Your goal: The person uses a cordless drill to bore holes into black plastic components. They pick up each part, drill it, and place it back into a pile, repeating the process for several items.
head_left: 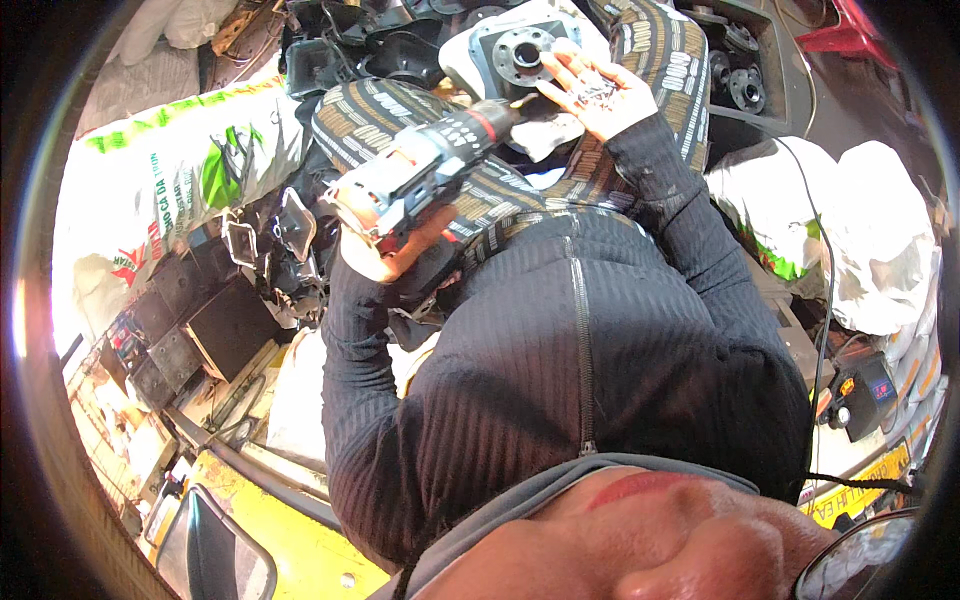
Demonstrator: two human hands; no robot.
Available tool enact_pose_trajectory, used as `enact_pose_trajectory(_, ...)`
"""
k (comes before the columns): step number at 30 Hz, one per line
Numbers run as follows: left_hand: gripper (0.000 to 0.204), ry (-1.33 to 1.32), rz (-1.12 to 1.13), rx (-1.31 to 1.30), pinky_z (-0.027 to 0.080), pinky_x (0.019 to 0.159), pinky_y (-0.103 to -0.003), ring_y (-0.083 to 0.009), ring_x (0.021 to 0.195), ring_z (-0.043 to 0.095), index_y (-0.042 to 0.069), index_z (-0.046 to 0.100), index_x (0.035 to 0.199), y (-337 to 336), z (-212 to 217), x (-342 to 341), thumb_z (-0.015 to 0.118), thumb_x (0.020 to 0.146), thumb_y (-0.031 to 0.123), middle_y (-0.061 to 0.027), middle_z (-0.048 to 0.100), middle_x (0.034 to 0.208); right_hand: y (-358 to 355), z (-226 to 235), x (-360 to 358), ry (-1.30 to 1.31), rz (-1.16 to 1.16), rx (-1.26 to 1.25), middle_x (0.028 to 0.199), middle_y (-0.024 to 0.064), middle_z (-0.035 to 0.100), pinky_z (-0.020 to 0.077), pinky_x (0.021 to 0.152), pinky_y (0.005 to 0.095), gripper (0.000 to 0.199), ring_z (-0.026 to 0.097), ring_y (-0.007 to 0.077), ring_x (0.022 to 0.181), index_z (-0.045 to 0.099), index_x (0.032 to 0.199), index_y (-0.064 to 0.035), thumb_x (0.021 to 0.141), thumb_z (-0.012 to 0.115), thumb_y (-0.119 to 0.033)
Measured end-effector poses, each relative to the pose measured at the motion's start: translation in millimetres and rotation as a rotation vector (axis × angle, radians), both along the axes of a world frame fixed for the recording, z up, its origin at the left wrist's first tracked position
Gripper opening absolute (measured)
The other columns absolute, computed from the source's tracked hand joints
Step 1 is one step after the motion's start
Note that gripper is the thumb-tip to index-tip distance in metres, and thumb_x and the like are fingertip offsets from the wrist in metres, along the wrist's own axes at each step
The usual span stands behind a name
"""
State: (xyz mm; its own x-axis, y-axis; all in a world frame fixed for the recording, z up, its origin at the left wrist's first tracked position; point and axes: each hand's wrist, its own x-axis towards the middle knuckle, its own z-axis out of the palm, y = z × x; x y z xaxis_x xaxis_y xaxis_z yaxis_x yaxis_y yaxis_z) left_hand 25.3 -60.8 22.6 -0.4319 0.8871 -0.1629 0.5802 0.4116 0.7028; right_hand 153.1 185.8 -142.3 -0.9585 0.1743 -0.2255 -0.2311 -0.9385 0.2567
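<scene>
Left hand [385, 255], arm bent, grips a drill [425, 170], nose toward the right hand [608, 100] — that one's palm-up, fingers spread, holding screws [597, 92]! Round part [522, 55] just beside its fingertips — crate edge [760, 125] farther right.

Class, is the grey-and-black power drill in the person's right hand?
No: the left hand grips the drill, while the open right hand bears small metallic pieces.
</scene>
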Motion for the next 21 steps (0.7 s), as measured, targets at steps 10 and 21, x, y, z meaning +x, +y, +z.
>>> enact_pose_trajectory(10, 0.042, 0.115, -0.153, -0.057, 0.049, 0.073, -0.034, -0.0219, 0.085, 0.062, 0.006, 0.059, 0.103, 38, 0, 9, 0.075, 0.067, 0.020, -0.0073, 0.063, 0.094, 2, -1, 1, 0.206, 0.032, -0.043, 0.124, 0.0226, 0.045, 0.0268, 0.103, 0.0537, 0.040, 0.038, 0.0363, 0.122, 0.039, 0.122, 0.0063, 0.089, 0.033, -0.016)
enact_pose_trajectory(21, 0.036, 0.077, -0.153, -0.030, 0.049, 0.069, -0.032, -0.0205, 0.078, 0.062, 0.006, 0.061, 0.097, 37, 9, 2, 0.073, 0.064, 0.011, -0.0060, 0.064, 0.086, -3, -20, 2, -0.068, 0.164, 0.180, 0.112, 0.0143, 0.057, 0.0456, 0.088, 0.0427, 0.038, 0.054, 0.0258, 0.106, 0.046, 0.119, 0.0029, 0.091, 0.040, -0.021)
